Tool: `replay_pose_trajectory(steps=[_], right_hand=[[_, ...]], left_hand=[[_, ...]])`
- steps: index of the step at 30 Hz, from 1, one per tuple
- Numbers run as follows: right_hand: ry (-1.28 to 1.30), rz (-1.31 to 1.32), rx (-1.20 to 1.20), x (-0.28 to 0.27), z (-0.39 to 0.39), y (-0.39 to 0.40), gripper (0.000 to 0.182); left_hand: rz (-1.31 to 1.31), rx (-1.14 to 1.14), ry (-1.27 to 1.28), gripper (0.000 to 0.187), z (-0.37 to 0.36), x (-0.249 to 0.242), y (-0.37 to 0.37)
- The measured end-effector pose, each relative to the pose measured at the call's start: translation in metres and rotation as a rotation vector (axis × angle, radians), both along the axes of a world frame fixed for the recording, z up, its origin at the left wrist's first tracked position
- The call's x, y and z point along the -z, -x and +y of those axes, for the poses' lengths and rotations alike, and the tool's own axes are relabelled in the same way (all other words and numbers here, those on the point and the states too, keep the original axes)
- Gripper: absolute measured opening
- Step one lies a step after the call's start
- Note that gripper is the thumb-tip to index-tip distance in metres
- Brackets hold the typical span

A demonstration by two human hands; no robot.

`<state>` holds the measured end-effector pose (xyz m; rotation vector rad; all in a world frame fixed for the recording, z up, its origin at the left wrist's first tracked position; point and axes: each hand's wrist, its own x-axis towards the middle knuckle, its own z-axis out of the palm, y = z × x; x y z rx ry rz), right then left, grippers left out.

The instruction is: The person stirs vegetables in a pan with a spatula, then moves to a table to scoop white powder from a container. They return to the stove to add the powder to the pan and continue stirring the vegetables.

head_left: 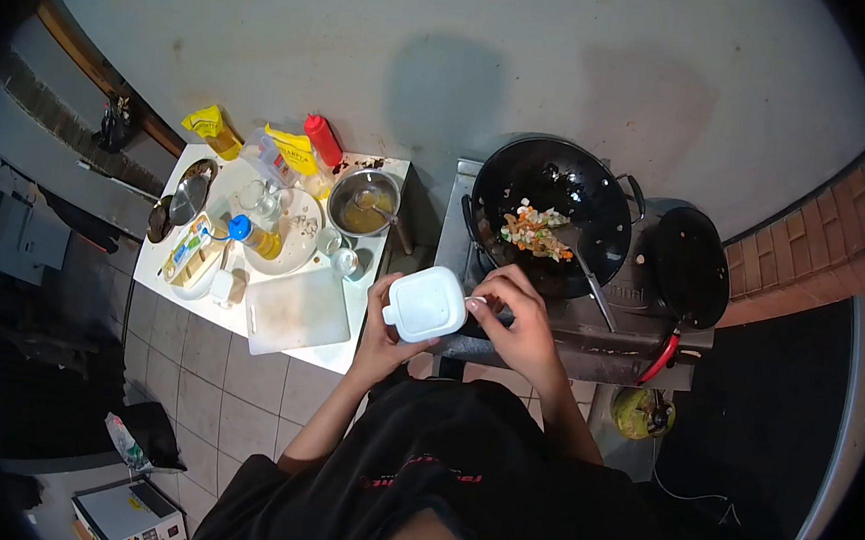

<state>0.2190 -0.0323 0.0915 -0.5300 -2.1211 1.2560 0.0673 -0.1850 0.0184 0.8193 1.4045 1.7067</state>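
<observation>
A white, squarish lidded container (427, 305) is held in front of my body, its flat top facing up. My left hand (380, 329) wraps round its left side, thumb along the near edge. My right hand (514, 321) pinches a small white tab at the container's right edge; whether the tab belongs to the lid cannot be made out. Just beyond my right hand, a black wok (548, 193) on the stove holds diced vegetables and other pieces (535, 232). A metal-handled spatula (594, 286) rests in it, its handle over the near rim.
A black pan (689, 266) with a red handle sits right of the wok. On the left table are a white cutting board (298, 311), a metal bowl (364, 203), a white plate (299, 246), a blue-capped oil bottle (259, 238), glasses and a red squeeze bottle (323, 139).
</observation>
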Motion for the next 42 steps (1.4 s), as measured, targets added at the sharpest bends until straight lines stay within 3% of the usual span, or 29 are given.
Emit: replay_pose_trajectory(steps=[7, 11, 13, 14, 17, 21, 23, 25, 28, 30, 31, 35, 37, 42], right_hand=[[0.053, -0.009, -0.059, -0.005, -0.004, 0.013, 0.012], [-0.104, -0.001, -0.017, -0.010, -0.014, 0.013, 0.017], [-0.386, -0.068, -0.026, -0.020, -0.017, 0.012, 0.025], [-0.416, -0.111, -0.021, -0.021, -0.019, 0.011, 0.035], [-0.605, -0.094, -0.013, -0.040, -0.022, 0.008, 0.040], [-0.597, -0.109, -0.169, -0.043, -0.027, 0.014, 0.046], [-0.566, -0.091, -0.292, -0.046, -0.029, 0.018, 0.044], [-0.527, -0.046, -0.308, -0.047, -0.020, 0.007, 0.042], [-0.494, -0.203, 0.165, -0.032, 0.018, -0.034, 0.042], [-0.486, -0.390, 0.467, -0.016, 0.043, -0.066, 0.047], [-0.493, -0.512, 0.584, -0.009, 0.051, -0.082, 0.050], [-0.470, -0.690, 0.563, 0.046, 0.070, -0.124, 0.054], [-0.194, -0.759, 0.552, 0.057, 0.070, -0.124, 0.054], [-0.304, -0.717, 0.556, 0.083, 0.088, -0.121, 0.046]], left_hand=[[0.063, -0.019, -0.011, 0.104, -0.004, 0.007, -0.001], [0.081, -0.027, -0.050, 0.106, -0.005, 0.016, -0.003], [0.137, -0.044, -0.075, 0.107, -0.002, 0.010, -0.006], [0.117, -0.066, -0.062, 0.107, -0.001, 0.004, -0.008], [0.099, -0.096, -0.035, 0.106, 0.002, 0.000, -0.008], [0.218, -0.099, 0.027, 0.103, 0.000, 0.027, 0.000], [0.232, -0.054, 0.221, 0.104, -0.007, 0.048, 0.006], [0.067, -0.024, 0.215, 0.098, -0.005, 0.037, 0.003], [-0.114, -0.019, 0.301, 0.079, -0.001, 0.015, -0.004], [-0.149, 0.002, 0.374, 0.077, -0.003, 0.017, 0.000], [-0.098, -0.038, 0.315, 0.067, -0.004, 0.024, -0.001], [-0.031, -0.099, 0.248, 0.053, -0.002, 0.027, 0.000], [-0.040, -0.085, 0.225, 0.053, 0.003, 0.016, 0.000], [0.006, -0.030, 0.257, 0.054, 0.011, 0.013, 0.002]])
